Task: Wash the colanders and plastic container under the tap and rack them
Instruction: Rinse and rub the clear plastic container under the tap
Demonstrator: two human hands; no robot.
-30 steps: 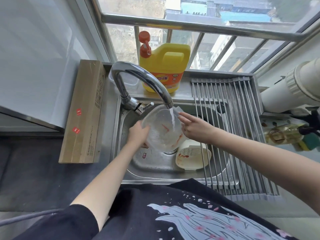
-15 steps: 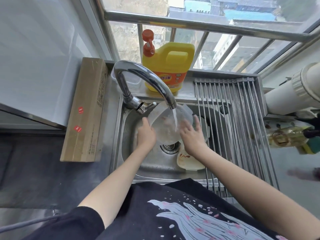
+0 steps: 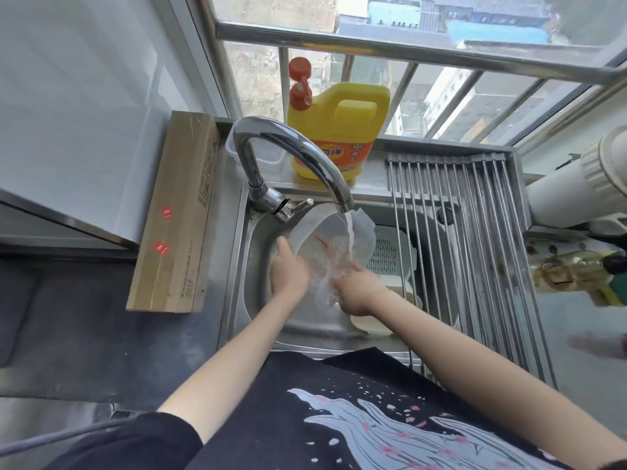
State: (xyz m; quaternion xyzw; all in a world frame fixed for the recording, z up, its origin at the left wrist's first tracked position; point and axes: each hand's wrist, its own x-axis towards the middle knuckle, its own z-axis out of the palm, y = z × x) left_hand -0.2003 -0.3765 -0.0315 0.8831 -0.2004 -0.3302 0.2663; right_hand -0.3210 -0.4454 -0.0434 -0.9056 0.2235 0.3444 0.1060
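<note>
A clear plastic container (image 3: 322,235) with red smears inside is tilted under the running tap (image 3: 295,154), above the steel sink (image 3: 251,245). My left hand (image 3: 288,271) grips its left rim. My right hand (image 3: 356,291) is inside the container, fingers against its wet inner wall where the water lands. A pale green colander (image 3: 390,252) lies in the sink to the right, partly under the roll-up rack (image 3: 475,239). A cream colander (image 3: 369,325) sits at the sink's front right, mostly hidden by my right forearm.
A yellow detergent jug (image 3: 342,130) with an orange pump stands behind the tap, a small clear tub (image 3: 268,157) beside it. A long cardboard box (image 3: 176,215) lies left of the sink. A white pipe (image 3: 576,188) and a bottle (image 3: 576,269) are at the right.
My right hand moved from the container's right rim down into it, against the inside. The left hand kept its grip. The camera tilted, so the green colander came into view.
</note>
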